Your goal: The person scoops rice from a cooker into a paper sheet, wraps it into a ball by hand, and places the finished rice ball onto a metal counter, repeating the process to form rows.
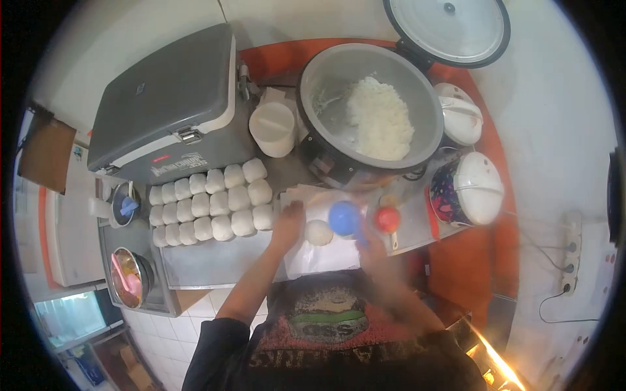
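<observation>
On white paper (313, 257) lies a round white mound (319, 232), apparently rice. My left hand (289, 226) rests at the paper's left side, its fingers pressed together; whether it holds anything is hidden. My right hand (373, 251), smeared by motion, grips a blue ladle (343, 217) whose round bowl is just right of the mound. A red scoop (387, 220) lies right of the blue ladle. Behind the paper stands a large open cooker (313, 156) with white rice (381, 117) inside.
Rows of white wrapped bundles (210, 203) stand left of my left hand, before a grey cooler box (169, 104). A white canister (272, 129) is beside the cooker. Lidded containers (478, 189) stand at the right, bowls (132, 279) at the far left.
</observation>
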The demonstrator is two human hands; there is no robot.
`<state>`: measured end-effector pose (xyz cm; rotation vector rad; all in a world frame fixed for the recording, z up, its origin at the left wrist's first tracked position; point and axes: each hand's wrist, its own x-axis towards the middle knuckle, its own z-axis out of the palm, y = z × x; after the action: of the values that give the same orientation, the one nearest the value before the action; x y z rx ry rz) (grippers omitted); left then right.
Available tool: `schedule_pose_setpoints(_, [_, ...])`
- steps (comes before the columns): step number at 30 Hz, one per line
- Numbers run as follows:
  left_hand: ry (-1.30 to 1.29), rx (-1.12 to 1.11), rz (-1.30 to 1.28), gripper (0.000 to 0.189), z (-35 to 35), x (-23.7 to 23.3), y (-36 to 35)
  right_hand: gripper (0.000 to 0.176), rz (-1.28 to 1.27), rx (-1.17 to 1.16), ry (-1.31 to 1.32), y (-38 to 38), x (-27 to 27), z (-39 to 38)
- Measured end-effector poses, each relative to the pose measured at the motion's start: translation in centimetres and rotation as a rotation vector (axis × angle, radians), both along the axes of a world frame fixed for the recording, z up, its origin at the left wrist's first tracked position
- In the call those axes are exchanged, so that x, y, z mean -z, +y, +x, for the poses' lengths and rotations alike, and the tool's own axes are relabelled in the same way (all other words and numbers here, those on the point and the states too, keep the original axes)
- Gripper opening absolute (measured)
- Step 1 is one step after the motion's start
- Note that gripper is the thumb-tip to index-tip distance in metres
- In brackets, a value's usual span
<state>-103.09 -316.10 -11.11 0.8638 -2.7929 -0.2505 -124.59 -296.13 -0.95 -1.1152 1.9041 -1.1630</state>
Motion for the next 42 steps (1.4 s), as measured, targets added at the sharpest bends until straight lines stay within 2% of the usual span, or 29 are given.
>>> schedule_pose_setpoints(3, [0.094, -0.083, 0.273, 0.052, -1.0, -2.0, 0.3, 0.072, 0.136, 0.267, 0.096, 2.3, 1.8, -4.3])
schedule_pose_setpoints(5, [0.160, -0.125, 0.240, 0.044, -2.4, -4.0, 0.0, 0.072, 0.225, 0.449, 0.161, 4.1, 3.3, -7.9])
schedule_pose_setpoints(7, [0.132, -0.119, 0.237, 0.035, -3.7, -5.0, -1.2, 0.071, 0.223, 0.505, 0.269, 5.3, 4.9, -11.3])
schedule_pose_setpoints(9, [0.012, -0.065, 0.258, 0.026, -4.9, -5.5, -3.0, 0.069, 0.123, 0.433, 0.419, 4.4, 6.1, -14.7])
schedule_pose_setpoints(12, [-0.010, -0.053, 0.027, 0.018, -5.5, -4.6, -4.3, 0.066, 0.004, 0.433, 0.735, 1.2, 5.8, -16.6])
schedule_pose_setpoints(15, [0.074, 0.004, 0.038, 0.016, -4.7, -6.6, -4.1, 0.051, 0.033, 0.527, 0.642, -1.1, 6.6, -17.6])
schedule_pose_setpoints(18, [-0.004, 0.159, 0.256, 0.016, -2.1, -8.6, -2.2, 0.036, -0.085, 0.648, 0.648, -4.5, 1.2, -12.1])
schedule_pose_setpoints(20, [0.014, 0.131, 0.278, 0.014, -0.6, -8.3, 0.2, 0.029, -0.202, 0.471, 0.518, -6.7, -0.7, -7.1])
schedule_pose_setpoints(22, [0.032, 0.180, 0.238, 0.015, 0.3, -8.6, 1.7, 0.032, -0.232, 0.224, 0.389, -7.9, 0.6, -0.5])
schedule_pose_setpoints(24, [0.056, 0.305, 0.138, 0.021, 0.7, -9.8, 2.7, 0.043, -0.178, -0.308, 0.335, -9.3, -4.6, 3.7])
schedule_pose_setpoints(27, [0.031, 0.316, 0.103, 0.024, 1.0, -9.8, 3.3, 0.060, 0.261, -0.439, 0.612, -7.2, 2.4, 6.9])
schedule_pose_setpoints(28, [0.014, 0.312, 0.103, 0.025, 1.1, -10.0, 3.3, 0.064, 0.261, -0.475, 0.642, -6.5, 2.3, 6.8])
schedule_pose_setpoints(31, [0.102, -0.110, -0.204, 0.023, 1.1, -10.1, 2.8, 0.072, 0.268, -0.565, 0.705, -4.2, 1.6, 5.2])
schedule_pose_setpoints(34, [0.125, -0.151, 0.141, 0.025, 4.1, -6.8, 0.0, 0.075, 0.295, -0.584, 0.717, -2.7, 1.1, 4.6])
schedule_pose_setpoints(35, [0.252, -0.189, 0.287, 0.034, 4.5, -5.5, -0.1, 0.075, 0.311, -0.593, 0.729, -2.5, 1.1, 4.4])
schedule_pose_setpoints(38, [0.134, -0.394, 0.589, 0.027, 4.1, -6.5, 0.3, 0.076, 0.300, -0.592, 0.756, -1.7, 1.6, 4.1])
schedule_pose_setpoints(41, [0.344, -0.589, 0.712, 0.020, 4.4, -2.5, 1.2, 0.073, 0.265, -0.583, 0.776, -1.4, 1.7, 3.8])
schedule_pose_setpoints(42, [0.349, -0.538, 0.687, 0.024, 4.8, -2.7, 2.2, 0.071, 0.254, -0.578, 0.782, -1.4, 1.7, 3.8])
